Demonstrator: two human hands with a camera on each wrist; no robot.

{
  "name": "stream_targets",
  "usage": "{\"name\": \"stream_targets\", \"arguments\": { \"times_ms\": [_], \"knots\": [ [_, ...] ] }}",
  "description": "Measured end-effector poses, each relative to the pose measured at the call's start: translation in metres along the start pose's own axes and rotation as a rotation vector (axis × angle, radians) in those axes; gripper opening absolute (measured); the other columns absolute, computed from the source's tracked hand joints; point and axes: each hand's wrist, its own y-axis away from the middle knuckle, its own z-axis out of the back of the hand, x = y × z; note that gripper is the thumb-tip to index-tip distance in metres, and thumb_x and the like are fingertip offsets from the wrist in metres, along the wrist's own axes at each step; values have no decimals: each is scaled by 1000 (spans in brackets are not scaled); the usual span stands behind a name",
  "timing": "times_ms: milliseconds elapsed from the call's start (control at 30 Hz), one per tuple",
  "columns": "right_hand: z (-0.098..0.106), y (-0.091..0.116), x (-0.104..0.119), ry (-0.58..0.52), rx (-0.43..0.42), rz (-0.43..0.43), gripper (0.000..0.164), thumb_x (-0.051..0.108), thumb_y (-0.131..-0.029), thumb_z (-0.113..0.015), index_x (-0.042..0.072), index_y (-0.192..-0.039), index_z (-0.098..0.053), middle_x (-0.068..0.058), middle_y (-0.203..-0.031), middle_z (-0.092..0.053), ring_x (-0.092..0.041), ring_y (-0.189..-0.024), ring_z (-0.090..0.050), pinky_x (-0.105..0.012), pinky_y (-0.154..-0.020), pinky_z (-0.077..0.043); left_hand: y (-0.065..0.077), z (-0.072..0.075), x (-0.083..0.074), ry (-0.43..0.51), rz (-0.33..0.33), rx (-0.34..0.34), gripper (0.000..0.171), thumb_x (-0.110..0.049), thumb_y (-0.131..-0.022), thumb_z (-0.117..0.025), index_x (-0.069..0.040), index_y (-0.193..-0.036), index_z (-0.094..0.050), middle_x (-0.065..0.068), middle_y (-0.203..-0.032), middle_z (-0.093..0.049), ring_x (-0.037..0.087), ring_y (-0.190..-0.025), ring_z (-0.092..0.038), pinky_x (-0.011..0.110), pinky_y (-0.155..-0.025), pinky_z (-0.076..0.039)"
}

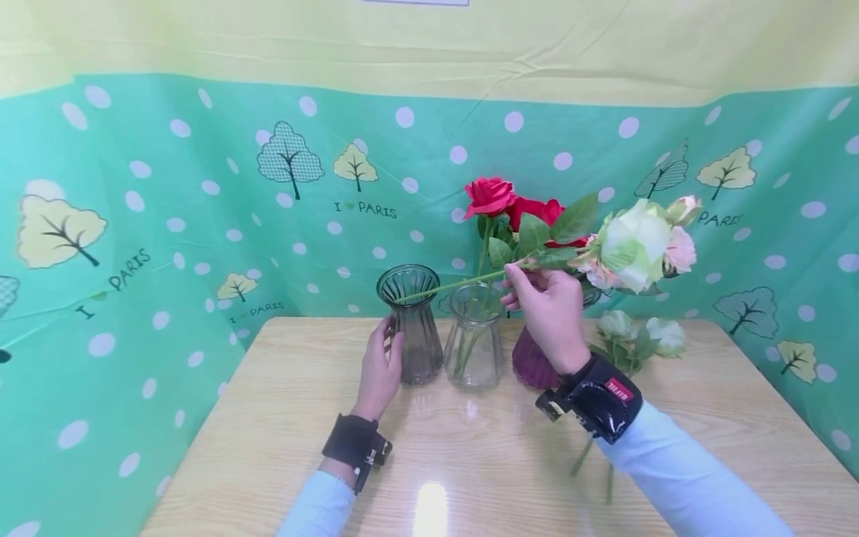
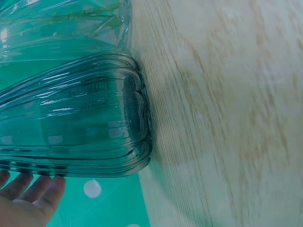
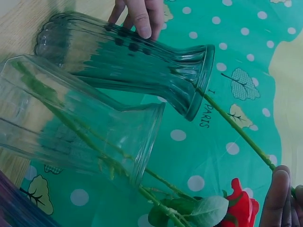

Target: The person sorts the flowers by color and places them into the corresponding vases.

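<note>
Pinches the stem [image 3: 236, 127] of the white flower [image 1: 634, 246] between thumb and fingers of the right hand [image 1: 550, 306], high up near the petals. Holds it on a slant, with the petals off to the right and the low end just inside the mouth of the grey vase [image 1: 419, 350]. Grips the side of the grey vase with the left hand [image 1: 381, 369], with the thumb toward the front.

Has the clear vase [image 1: 475, 362] just beside the grey vase, with green stems inside and a red rose [image 1: 490, 195] up top. Has the purple vase [image 1: 529, 362] next in the row of 3 (partly hidden by the right hand). Has pink flowers [image 1: 680, 250] close to the white flower, with stems too hidden to trace.

Has 2 more white flowers [image 1: 666, 337] lying on the table [image 1: 302, 410], to the right. Wears 2 black bands [image 1: 607, 399], 1 on each wrist, and light blue sleeves [image 1: 698, 473]. Works in front of a green cloth [image 1: 201, 283] with white dots and trees.
</note>
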Motion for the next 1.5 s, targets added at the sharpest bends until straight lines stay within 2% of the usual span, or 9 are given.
{"name": "stream_targets", "arguments": {
  "times_ms": [300,467,600,800,967,1267,1367,1433,1500],
  "knots": [
    [-15,-1,6,-67,12,20,27,24,-89,-64,-1,-97,-70,-24,-81,-68,-5,-55,-63,-24,-56,-58,-1,1,0,3,10,-2,52,-34,-100,-40,-6,-143,-32,15,-143,-41,29,-130,-44,43,-105,-43],
    [-24,2,7,-148,34,37,22,16,-88,-65,-3,-98,-69,-26,-81,-68,-6,-55,-64,-27,-56,-58,1,0,-1,3,11,1,52,-32,-100,-40,-6,-143,-32,15,-144,-40,29,-130,-43,44,-105,-43],
    [-30,3,6,-186,51,15,19,12,-88,-65,-4,-99,-68,-25,-81,-68,-7,-55,-64,-27,-55,-58,1,0,0,1,14,2,52,-33,-100,-39,-7,-144,-32,15,-144,-40,29,-130,-43,43,-106,-43],
    [-38,3,7,-201,81,-44,19,15,-87,-66,0,-97,-68,-20,-79,-69,-9,-53,-63,-27,-55,-58,0,0,1,-7,5,1,52,-33,-100,-39,-6,-144,-31,15,-144,-40,30,-130,-43,44,-105,-43],
    [-49,3,6,-142,106,-86,20,20,-86,-67,2,-95,-67,-19,-78,-69,-8,-51,-61,-26,-53,-57,0,1,-1,-18,15,4,52,-32,-100,-39,-5,-144,-31,16,-144,-40,30,-131,-42,45,-106,-43],
    [-79,3,-5,-13,82,41,22,22,-85,-69,1,-92,-70,-17,-69,-68,-8,-45,-56,-26,-42,-53,1,2,0,-13,16,10,50,-32,-100,-38,-8,-144,-30,14,-144,-40,29,-130,-43,44,-105,-43],
    [-87,4,-5,35,104,52,22,24,-85,-69,3,-91,-71,-14,-69,-69,-9,-46,-56,-24,-43,-51,1,1,1,-12,11,6,50,-32,-100,-38,-8,-144,-31,15,-143,-41,29,-129,-44,44,-105,-44],
    [-92,5,-6,48,126,38,22,24,-84,-69,4,-92,-71,-14,-70,-70,-16,-50,-60,-25,-44,-51,1,0,2,-13,6,0,50,-31,-100,-39,-8,-144,-32,15,-142,-41,29,-129,-45,44,-105,-44],
    [-96,6,-6,84,149,25,22,26,-85,-69,6,-93,-72,-12,-72,-70,-17,-55,-61,-25,-47,-51,1,0,2,-13,3,-2,50,-31,-100,-39,-8,-144,-32,15,-142,-42,29,-128,-45,44,-105,-44]
  ]
}}
